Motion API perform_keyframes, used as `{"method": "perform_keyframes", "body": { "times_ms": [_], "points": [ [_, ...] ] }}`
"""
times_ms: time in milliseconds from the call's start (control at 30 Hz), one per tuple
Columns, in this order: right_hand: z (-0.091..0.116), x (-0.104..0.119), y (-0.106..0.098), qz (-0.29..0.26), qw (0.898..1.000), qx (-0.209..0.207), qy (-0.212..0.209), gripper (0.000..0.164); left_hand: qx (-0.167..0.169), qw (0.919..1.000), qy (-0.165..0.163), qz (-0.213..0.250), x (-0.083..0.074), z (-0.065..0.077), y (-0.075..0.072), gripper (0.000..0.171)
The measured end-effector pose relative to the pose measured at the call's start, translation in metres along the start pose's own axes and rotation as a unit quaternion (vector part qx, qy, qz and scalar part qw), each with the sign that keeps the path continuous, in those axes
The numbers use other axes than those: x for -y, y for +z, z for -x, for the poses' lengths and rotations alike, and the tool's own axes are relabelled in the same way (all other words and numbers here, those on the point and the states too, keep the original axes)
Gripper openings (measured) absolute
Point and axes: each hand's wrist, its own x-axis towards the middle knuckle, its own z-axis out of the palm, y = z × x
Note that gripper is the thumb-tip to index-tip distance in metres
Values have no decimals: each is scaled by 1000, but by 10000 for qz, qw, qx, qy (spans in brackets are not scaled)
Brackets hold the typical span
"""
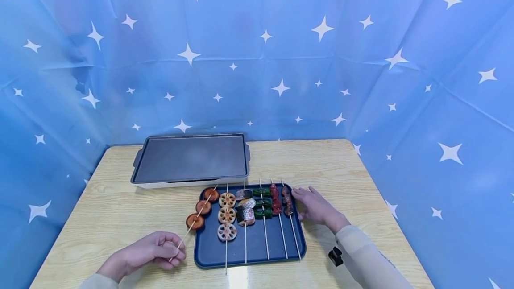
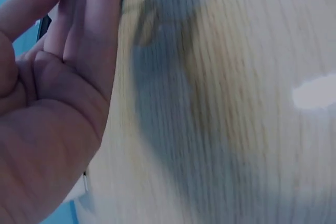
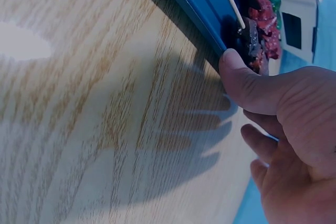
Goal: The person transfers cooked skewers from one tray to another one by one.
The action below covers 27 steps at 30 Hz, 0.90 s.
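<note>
My left hand (image 1: 154, 249) pinches the bare stick end of a skewer with round orange-brown slices (image 1: 203, 207). That skewer slants over the left edge of a dark blue tray (image 1: 213, 253). My right hand (image 1: 317, 206) is at the tray's right edge. In the right wrist view its thumb (image 3: 236, 69) touches the rim, fingers loosely bent. Across the tray lie a lotus root skewer (image 1: 226, 215), a skewer of silvery-skinned fish pieces (image 1: 246, 216), a green pepper skewer (image 1: 263, 213), a red meat skewer (image 1: 275, 200) and a dark brown meat skewer (image 1: 287, 202).
Behind the tray, to the left, stands a flat dark griddle (image 1: 192, 157) with a light base and side handles. Both sit on a light wooden table (image 1: 100, 208). A blue curtain with white stars (image 1: 249, 57) surrounds the table's back and sides.
</note>
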Motion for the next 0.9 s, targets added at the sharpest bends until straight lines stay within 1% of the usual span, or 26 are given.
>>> {"method": "perform_keyframes", "body": {
  "times_ms": [100,200,367,500,700,900],
  "points": [
    [0,0,0,44,10000,-12,-37,73,31,9999,25,-158,-2,-6,4,19],
    [0,0,0,81,9999,-25,-87,73,26,9994,99,-321,-1,-10,10,22],
    [0,0,-1,64,9999,-47,-114,73,-228,9978,152,-602,-1,-17,20,29],
    [1,0,-1,47,9999,-56,-117,73,-443,9964,54,-717,-4,-25,30,30],
    [0,-1,-1,54,9999,-31,-107,74,-531,9959,-194,-702,-8,-38,44,32],
    [0,-1,-1,23,10000,-2,-38,73,-818,9914,-366,-958,-6,-50,50,29]
  ]
}}
